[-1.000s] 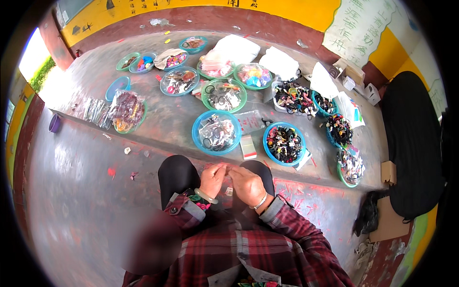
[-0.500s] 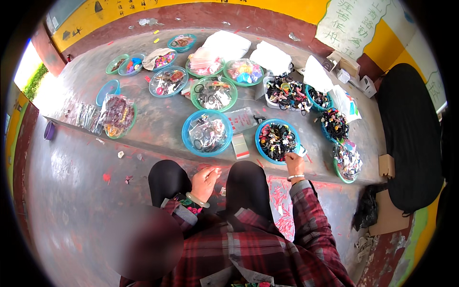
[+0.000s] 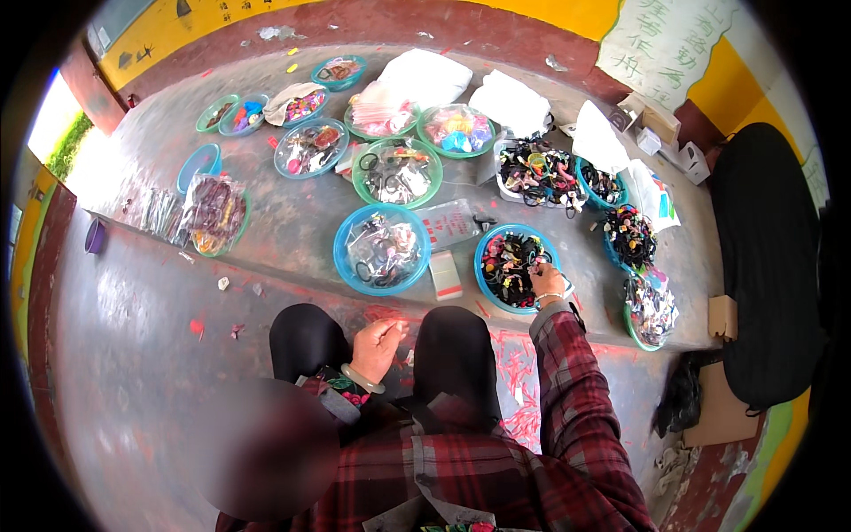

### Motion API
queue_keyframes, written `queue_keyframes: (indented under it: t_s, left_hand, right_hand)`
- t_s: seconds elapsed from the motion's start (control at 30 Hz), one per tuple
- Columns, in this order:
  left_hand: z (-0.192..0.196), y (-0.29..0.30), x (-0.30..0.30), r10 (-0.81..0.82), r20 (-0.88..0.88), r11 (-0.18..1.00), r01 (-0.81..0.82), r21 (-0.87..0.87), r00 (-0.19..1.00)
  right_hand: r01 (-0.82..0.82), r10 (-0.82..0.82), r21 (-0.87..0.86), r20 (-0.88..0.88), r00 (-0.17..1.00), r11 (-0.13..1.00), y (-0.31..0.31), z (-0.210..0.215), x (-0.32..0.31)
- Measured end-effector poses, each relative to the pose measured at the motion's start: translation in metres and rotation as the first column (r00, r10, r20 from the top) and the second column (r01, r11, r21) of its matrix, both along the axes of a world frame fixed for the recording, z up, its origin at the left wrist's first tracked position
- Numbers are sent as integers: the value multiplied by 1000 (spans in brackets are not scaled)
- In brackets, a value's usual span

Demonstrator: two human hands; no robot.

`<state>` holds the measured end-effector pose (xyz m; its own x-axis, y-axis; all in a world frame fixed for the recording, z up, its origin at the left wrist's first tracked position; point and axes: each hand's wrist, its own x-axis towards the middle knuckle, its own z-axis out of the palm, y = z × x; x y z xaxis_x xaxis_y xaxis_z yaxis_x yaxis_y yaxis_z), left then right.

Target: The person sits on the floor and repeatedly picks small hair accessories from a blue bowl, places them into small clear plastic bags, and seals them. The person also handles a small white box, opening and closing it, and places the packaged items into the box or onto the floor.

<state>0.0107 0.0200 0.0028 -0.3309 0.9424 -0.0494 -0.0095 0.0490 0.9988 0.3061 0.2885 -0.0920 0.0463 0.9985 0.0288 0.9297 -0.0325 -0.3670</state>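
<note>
Fingers of our right hand [image 3: 545, 279] are reaching into the blue bowl [image 3: 517, 268] of dark and coloured hair ties, pinching at the pile near its right rim; what exactly they are gripping we cannot tell. We are keeping our left hand [image 3: 377, 344] between our knees, loosely curled, with something too small to make out at the fingertips, a pale bangle sitting on that wrist. Just left of the bowl a small flat packet [image 3: 445, 274] is lying on the concrete ledge [image 3: 284, 239], and beyond it a second blue bowl [image 3: 381, 250] is holding clear bagged pieces. Farther out we are seeing a green bowl [image 3: 396, 171], more bowls of bright trinkets, white bags [image 3: 510, 99] and small cardboard boxes [image 3: 660, 129]
</note>
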Motion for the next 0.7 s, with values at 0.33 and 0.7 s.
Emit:
queue_keyframes:
  t_s: [0.33, 0.7]
  left_hand:
    - [-3, 2, 3, 9, 36, 1000, -9, 1, 999]
    - [1, -1, 1, -29, -18, 999, 29, -15, 999]
  right_hand:
    - [-53, 47, -38, -158, 986, 998, -14, -11, 11]
    - [-115, 116, 90, -10, 993, 989, -30, -6, -18]
